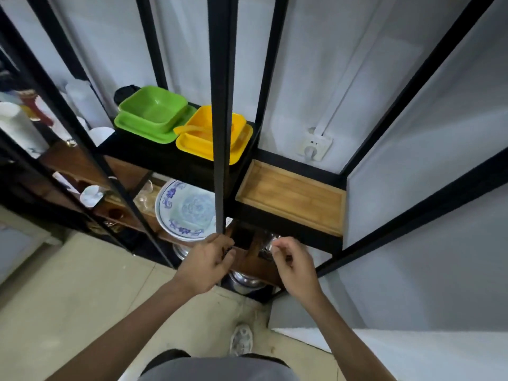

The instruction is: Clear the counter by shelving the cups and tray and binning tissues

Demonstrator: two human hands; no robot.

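A shallow wooden tray [291,199] lies on a black shelf at the right of the rack, nothing in it. Both hands reach into the lower wooden shelf [255,264] just beneath it. My right hand [295,264] has thumb and forefinger pinched at the rim of a shiny metal cup [270,242] standing on that shelf. My left hand [207,261] is curled beside the rack's front post [222,133], its fingertips against a small dark object that I cannot make out. A dark cup-like shape [242,237] sits between the two hands.
Green dishes [154,114] and yellow dishes [203,138] sit on the upper black shelf. A blue-patterned plate [187,210] and glasses [145,196] rest on the shelf left of my hands. Steel pots [244,280] are below. A wall socket [314,145] is behind, a white counter corner [412,350] at right.
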